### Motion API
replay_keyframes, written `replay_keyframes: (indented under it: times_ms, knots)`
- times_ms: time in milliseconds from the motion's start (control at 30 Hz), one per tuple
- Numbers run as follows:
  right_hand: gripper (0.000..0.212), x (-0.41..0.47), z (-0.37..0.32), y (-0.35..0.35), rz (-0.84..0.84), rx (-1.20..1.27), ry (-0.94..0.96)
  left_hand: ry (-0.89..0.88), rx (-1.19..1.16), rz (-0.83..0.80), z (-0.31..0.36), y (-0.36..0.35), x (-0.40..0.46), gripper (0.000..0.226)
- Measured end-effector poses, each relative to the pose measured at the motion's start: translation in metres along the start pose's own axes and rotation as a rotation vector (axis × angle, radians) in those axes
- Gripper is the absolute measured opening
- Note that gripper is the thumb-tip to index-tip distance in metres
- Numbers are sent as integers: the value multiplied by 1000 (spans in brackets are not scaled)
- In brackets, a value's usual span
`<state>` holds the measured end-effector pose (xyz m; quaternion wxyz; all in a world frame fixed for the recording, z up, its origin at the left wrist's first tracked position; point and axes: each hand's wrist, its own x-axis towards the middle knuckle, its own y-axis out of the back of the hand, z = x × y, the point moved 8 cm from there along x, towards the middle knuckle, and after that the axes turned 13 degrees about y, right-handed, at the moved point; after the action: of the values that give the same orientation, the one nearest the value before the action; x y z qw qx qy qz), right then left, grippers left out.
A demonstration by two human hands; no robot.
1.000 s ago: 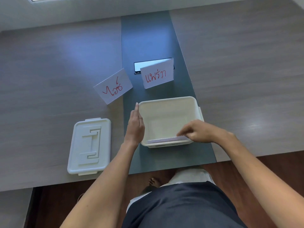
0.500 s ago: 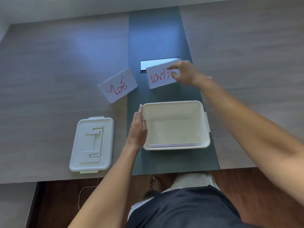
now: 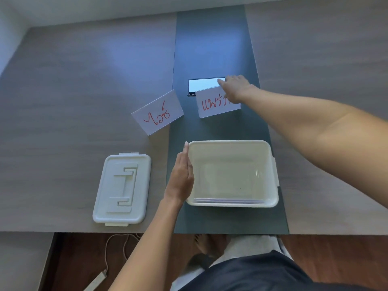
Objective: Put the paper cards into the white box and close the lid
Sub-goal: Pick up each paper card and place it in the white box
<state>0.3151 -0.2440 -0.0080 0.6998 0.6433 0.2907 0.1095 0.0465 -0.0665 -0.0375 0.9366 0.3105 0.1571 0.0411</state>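
Note:
The open white box [image 3: 274, 177] stands on the dark strip near the table's front edge, with paper cards [image 3: 228, 200] lying flat against its near wall. My left hand [image 3: 181, 177] rests flat against the box's left side, fingers straight. Beyond the box, a folded white card with red writing [image 3: 212, 106] stands upright, and my right hand [image 3: 235, 89] grips its top right corner. A second folded card with red writing [image 3: 158, 113] stands to its left, untouched. The white lid [image 3: 122, 189] lies flat on the table left of the box.
A phone [image 3: 204, 85] with a bright screen lies flat just behind the right card. The wood table has a dark centre strip [image 3: 212, 38]. Below the table edge are my legs, a cable and a power strip [image 3: 95, 281] on the floor.
My right hand left the near edge of the box, reached forward to the right standing card and took hold of its top corner. My left hand stayed against the box.

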Motion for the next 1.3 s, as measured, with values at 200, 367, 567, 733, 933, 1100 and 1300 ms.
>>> replay_keyframes:
  times_ms: [200, 367, 567, 733, 933, 1100, 1300]
  knots:
    - [31, -8, -8, -5, 4, -40, 1, -2, -8, 2, 0, 0, 0, 53]
    - [29, -17, 0, 0, 118, 84, -7, 0, -1, 2, 1, 1, -2, 53]
    - [23, -57, 6, 44, 365, 298, -36, -3, 3, 5, 1, 1, -4, 54]
    - [30, -135, -10, 81, 629, 353, -24, -6, 6, 11, -3, 1, -1, 53]
    - [30, -220, -44, 78, 737, 442, -17, -14, -2, 8, -4, 0, -1, 51]
    - [27, -260, -71, 55, 660, 583, 13, -19, -7, 17, -3, 0, 0, 50]
    - [26, -282, -111, 1, 485, 678, 35, -3, -34, -9, -1, 0, -2, 50]
